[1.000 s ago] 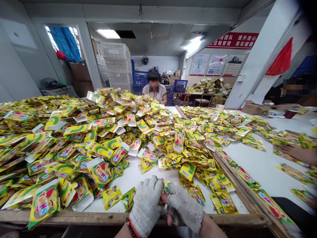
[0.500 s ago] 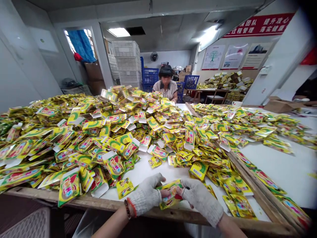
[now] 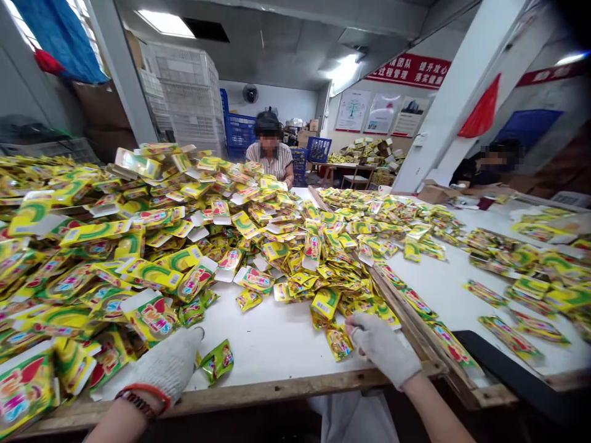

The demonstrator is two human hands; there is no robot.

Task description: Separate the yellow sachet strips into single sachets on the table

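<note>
One heap, left hand, right hand

The left hand is low beside one green sachet; the right hand's fingers curl at one yellow sachet on the table; whether either grips anything I can't tell; the heap defies counting; beyond it, one co-worker.
</note>
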